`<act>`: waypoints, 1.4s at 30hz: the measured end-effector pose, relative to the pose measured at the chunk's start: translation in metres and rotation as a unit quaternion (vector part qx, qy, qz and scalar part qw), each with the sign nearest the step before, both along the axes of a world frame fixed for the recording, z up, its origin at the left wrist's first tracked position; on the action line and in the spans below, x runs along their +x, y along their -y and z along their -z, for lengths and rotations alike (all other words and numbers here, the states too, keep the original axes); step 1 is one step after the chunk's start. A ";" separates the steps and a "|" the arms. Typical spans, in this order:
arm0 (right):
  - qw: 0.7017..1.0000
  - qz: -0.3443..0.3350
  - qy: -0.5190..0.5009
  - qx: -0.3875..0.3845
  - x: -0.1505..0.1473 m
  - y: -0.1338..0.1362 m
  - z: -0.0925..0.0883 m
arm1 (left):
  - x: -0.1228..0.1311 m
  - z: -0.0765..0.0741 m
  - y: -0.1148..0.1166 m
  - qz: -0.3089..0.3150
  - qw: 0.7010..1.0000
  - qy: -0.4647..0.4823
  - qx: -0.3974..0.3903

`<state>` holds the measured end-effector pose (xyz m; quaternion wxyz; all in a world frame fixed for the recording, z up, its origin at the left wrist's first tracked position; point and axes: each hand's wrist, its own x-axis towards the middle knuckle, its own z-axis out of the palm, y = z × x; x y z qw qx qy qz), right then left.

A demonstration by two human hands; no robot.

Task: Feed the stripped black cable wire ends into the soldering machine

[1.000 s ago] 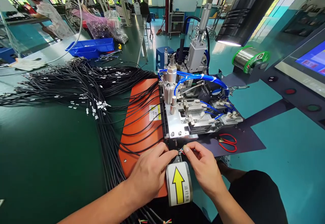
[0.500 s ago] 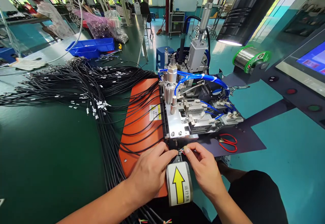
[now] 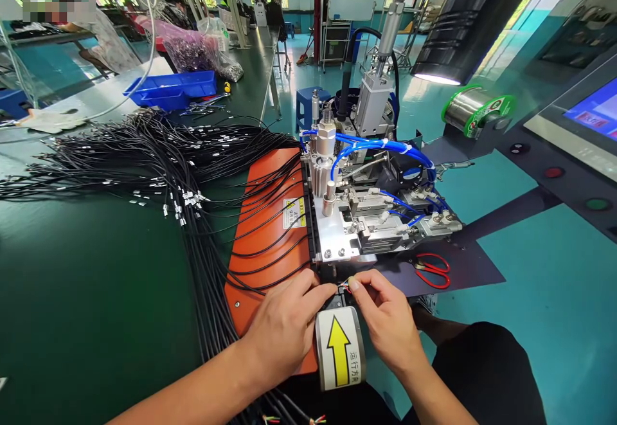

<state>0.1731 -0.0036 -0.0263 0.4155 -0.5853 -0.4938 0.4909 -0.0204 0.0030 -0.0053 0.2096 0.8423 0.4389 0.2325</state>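
Both hands pinch thin coloured wire ends [image 3: 345, 283] at the machine's [image 3: 366, 219] near edge: left hand [image 3: 284, 325] fingertips closed on them, right hand [image 3: 388, 319] too. Best keep strands fanned, flat, aligned over the arrow plate [image 3: 340, 348].

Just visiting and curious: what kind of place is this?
Most likely a factory floor for cable assembly: black cables spread over a green bench, a small machine with blue air hoses, and a solder spool.
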 end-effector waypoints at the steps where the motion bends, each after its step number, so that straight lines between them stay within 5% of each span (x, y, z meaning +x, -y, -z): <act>1: 1.000 0.000 0.002 -0.002 0.000 0.000 0.000 | 0.000 0.000 0.000 -0.001 1.000 -0.002 0.003; 25: 0.997 0.016 -0.058 -0.042 -0.002 0.003 0.010 | 0.004 0.001 -0.001 -0.008 0.997 -0.067 0.036; 33: 0.998 0.004 0.029 0.048 0.003 0.000 0.000 | 0.005 0.001 -0.002 -0.009 0.997 -0.062 0.037; 42: 0.999 -0.010 0.042 0.009 0.000 -0.006 0.008 | 0.004 0.002 -0.001 -0.006 0.997 -0.065 0.040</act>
